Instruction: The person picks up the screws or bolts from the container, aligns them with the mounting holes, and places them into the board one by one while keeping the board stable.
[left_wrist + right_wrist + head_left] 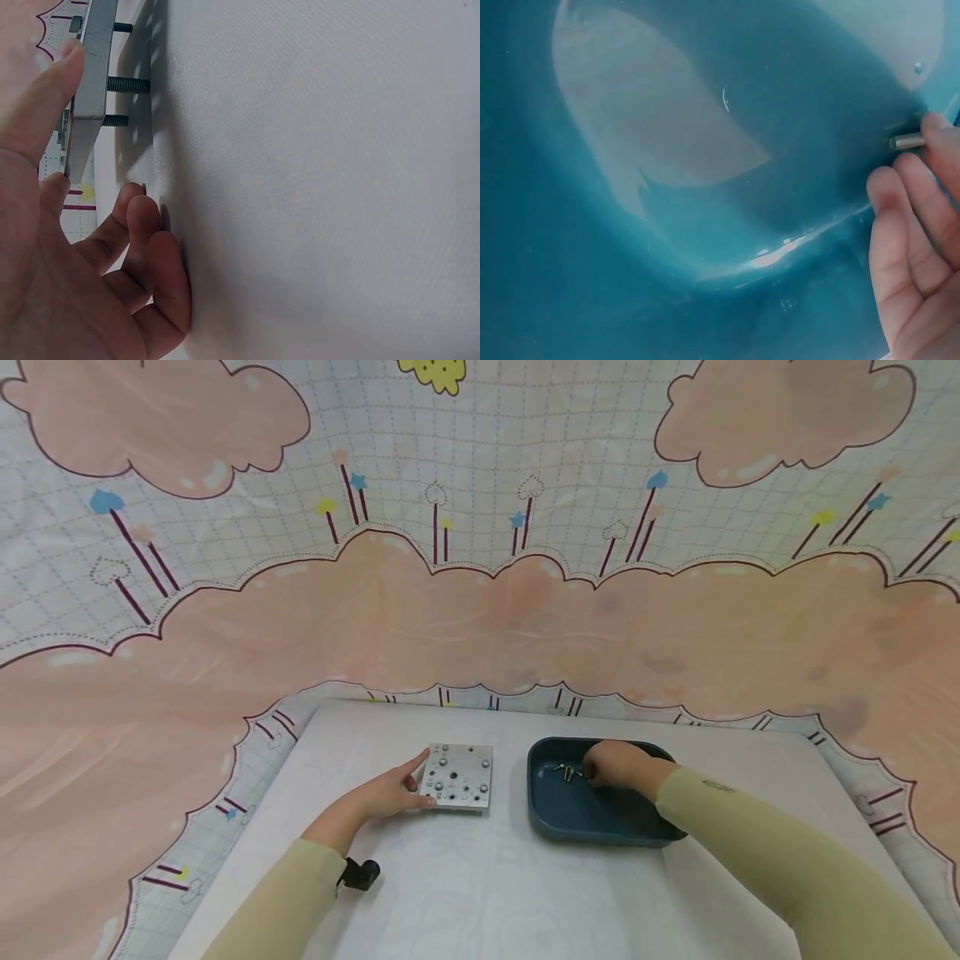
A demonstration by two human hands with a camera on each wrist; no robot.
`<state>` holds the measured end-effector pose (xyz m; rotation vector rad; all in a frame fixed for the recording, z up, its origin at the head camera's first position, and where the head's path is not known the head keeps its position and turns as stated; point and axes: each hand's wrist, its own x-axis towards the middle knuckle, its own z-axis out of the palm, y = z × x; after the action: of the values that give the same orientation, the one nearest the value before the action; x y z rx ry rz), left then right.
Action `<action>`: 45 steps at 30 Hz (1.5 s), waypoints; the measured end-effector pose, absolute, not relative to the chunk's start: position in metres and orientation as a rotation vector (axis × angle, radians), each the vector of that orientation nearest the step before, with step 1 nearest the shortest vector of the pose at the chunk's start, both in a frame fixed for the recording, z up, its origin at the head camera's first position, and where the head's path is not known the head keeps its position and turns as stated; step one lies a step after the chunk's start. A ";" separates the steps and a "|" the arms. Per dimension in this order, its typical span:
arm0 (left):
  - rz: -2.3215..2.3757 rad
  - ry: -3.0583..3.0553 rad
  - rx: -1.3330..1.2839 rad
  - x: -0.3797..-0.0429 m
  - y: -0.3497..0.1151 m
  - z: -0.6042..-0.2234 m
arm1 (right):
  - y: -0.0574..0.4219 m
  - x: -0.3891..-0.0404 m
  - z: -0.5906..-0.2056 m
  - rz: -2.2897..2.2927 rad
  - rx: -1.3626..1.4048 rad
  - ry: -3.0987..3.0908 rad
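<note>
My left hand (385, 792) holds a square silver metal plate (471, 768) by its edges, thumb and forefinger on opposite sides. Several holes and screw heads mark the plate's top face. In the left wrist view, threaded screw ends (129, 84) stick out from its underside, while the other fingers of that hand curl beside it. Over in the dark blue tray (581, 833), my right hand (618, 764) pinches a small metal pin-like piece (907, 141); its far end is hidden by the fingers. Several small metal screws (567, 772) lie by the right fingertips.
A white-covered table (420, 893) lies under everything, the tray standing to the right of the plate. A black device (362, 874) is strapped at the left wrist. Behind the table hangs a patterned curtain (480, 627) with clouds.
</note>
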<state>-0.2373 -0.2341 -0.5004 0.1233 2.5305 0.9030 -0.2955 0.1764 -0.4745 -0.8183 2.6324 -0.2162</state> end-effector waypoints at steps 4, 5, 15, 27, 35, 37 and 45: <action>0.902 2.535 0.127 -0.237 -0.234 -0.500 | 0.177 -0.296 -0.476 -0.196 -0.850 2.646; 0.902 2.536 0.125 -0.237 -0.234 -0.500 | 0.177 -0.297 -0.476 -0.185 -0.858 2.647; 0.914 2.529 0.123 -0.235 -0.232 -0.497 | 0.176 -0.297 -0.475 -0.115 -0.912 2.634; 0.897 2.539 0.120 -0.235 -0.232 -0.499 | 0.182 -0.300 -0.468 -0.099 -0.923 2.614; 0.884 2.539 0.129 -0.238 -0.235 -0.501 | 0.183 -0.299 -0.456 -0.181 -0.884 2.619; 0.884 2.540 0.131 -0.238 -0.236 -0.501 | 0.182 -0.298 -0.453 -0.223 -0.880 2.618; 0.875 2.536 0.131 -0.237 -0.234 -0.499 | 0.177 -0.299 -0.442 -0.378 -0.841 2.598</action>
<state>-0.2365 -0.2339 -0.4986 0.1307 2.5364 0.8755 -0.2991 0.1767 -0.4420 -0.8410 2.5976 -0.3785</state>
